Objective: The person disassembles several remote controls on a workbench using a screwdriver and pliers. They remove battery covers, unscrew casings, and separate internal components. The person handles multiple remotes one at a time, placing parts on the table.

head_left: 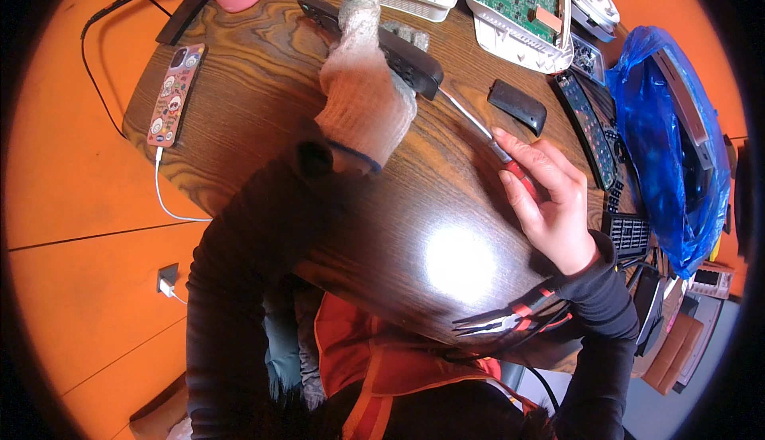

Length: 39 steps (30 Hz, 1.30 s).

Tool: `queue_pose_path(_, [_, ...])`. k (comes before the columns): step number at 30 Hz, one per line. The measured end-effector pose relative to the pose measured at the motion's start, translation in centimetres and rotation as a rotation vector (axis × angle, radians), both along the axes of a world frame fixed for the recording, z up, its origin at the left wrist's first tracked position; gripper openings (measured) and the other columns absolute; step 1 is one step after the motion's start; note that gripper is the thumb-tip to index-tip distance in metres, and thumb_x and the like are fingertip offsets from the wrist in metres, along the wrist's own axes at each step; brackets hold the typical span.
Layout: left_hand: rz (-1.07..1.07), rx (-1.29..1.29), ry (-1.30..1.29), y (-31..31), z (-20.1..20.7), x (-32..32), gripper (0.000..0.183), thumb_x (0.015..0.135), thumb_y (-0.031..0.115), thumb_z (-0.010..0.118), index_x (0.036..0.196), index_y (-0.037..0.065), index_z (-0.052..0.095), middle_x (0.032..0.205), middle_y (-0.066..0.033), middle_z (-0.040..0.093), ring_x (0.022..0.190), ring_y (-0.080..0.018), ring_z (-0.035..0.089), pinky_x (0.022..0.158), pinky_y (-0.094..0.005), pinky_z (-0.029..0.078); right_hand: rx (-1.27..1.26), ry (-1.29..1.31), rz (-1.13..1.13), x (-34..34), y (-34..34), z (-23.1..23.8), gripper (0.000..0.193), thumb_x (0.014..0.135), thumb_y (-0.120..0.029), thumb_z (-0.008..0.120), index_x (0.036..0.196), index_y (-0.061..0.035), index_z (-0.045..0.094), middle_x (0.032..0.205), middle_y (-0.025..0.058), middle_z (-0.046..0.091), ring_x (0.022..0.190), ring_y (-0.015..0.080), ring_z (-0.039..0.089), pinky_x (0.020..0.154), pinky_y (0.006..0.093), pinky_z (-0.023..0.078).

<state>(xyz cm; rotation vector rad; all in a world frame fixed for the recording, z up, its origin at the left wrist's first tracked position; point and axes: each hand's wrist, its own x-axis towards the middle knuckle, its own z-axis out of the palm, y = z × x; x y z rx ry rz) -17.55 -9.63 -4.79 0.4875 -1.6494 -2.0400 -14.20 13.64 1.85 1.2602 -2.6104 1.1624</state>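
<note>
Squeezing black remote control (412, 62) in gloved left hand (360, 42), in from left edge of wooden table (255, 66), likely against wobbles; pinching red-handled screwdriver (478, 124) in right hand (554, 197), likely for careful steering.

Strong glare whitens the tabletop (390, 221) beneath black fisheye corners.

2 black sleeves (235, 273). Left hand (362, 54): pale knit glove (370, 109), blue hem (358, 156). Right hand (554, 205): bare. Red garment (347, 332) at lap.
</note>
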Motion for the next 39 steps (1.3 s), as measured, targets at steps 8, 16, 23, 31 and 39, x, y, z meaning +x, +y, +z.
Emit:
queue_pose_path(8, [-0.109, 0.171, 0.095, 0.4, 1.6, -0.5, 0.024, 0.093, 0.029, 0.057, 0.1, 0.007, 0.055, 0.081, -0.0072, 0.056, 0.077, -0.0203, 0.057, 0.071, -0.033, 0.05, -0.017, 0.06, 0.01, -0.8, 0.4, -1.0, 0.04, 0.082, -0.004, 0.063, 0.122, -0.0077, 0.059, 0.078, 0.0093, 0.056, 0.063, 0.0226, 0.059, 0.06, 0.0305, 0.05])
queue_pose_path(16, [-0.095, -0.594, 0.231, 0.5, 0.5, -0.3, 0.03, 0.092, 0.02, 0.059, 0.115, 0.002, 0.052, 0.095, -0.008, 0.056, 0.084, -0.0212, 0.057, 0.079, -0.0352, 0.052, 0.249, 0.379, -0.092, 0.4, 0.4, 0.2, 0.044, 0.078, 0.002, 0.063, 0.12, -0.0081, 0.061, 0.075, 0.0094, 0.053, 0.058, 0.0227, 0.055, 0.053, 0.0322, 0.047])
queue_pose_path(23, [-0.061, -0.568, 0.227, 0.4, -1.4, -0.7, 0.026, 0.091, 0.018, 0.061, 0.111, 0.004, 0.054, 0.099, -0.0112, 0.057, 0.088, -0.0217, 0.057, 0.079, -0.0366, 0.052, -0.117, -0.046, -0.045, -0.8, 0.2, -0.5, 0.03, 0.083, -0.002, 0.061, 0.113, -0.0023, 0.062, 0.092, 0.0146, 0.068, 0.078, 0.0253, 0.068, 0.071, 0.0285, 0.052])
queue_pose_path(31, [0.023, -0.569, 0.281, 0.7, -1.7, -1.1, 0.024, 0.091, 0.02, 0.06, 0.108, 0.005, 0.055, 0.096, -0.0115, 0.058, 0.087, -0.0241, 0.057, 0.079, -0.0418, 0.052, 0.203, 0.33, -0.044, -1.0, 0.7, 0.2, 0.041, 0.078, 0.007, 0.063, 0.118, -0.0037, 0.062, 0.078, 0.0098, 0.056, 0.064, 0.0198, 0.057, 0.06, 0.0285, 0.048])
queue_pose_path(39, [0.041, -0.534, 0.273, 0.4, -2.0, -1.2, 0.025, 0.09, 0.02, 0.06, 0.107, 0.003, 0.054, 0.092, -0.0111, 0.058, 0.084, -0.0239, 0.058, 0.077, -0.039, 0.052, -0.123, -0.295, -0.058, -0.8, 0.2, 0.0, 0.031, 0.083, 0.003, 0.061, 0.114, 0.0018, 0.06, 0.102, 0.0116, 0.066, 0.09, 0.0139, 0.062, 0.082, 0.026, 0.047])
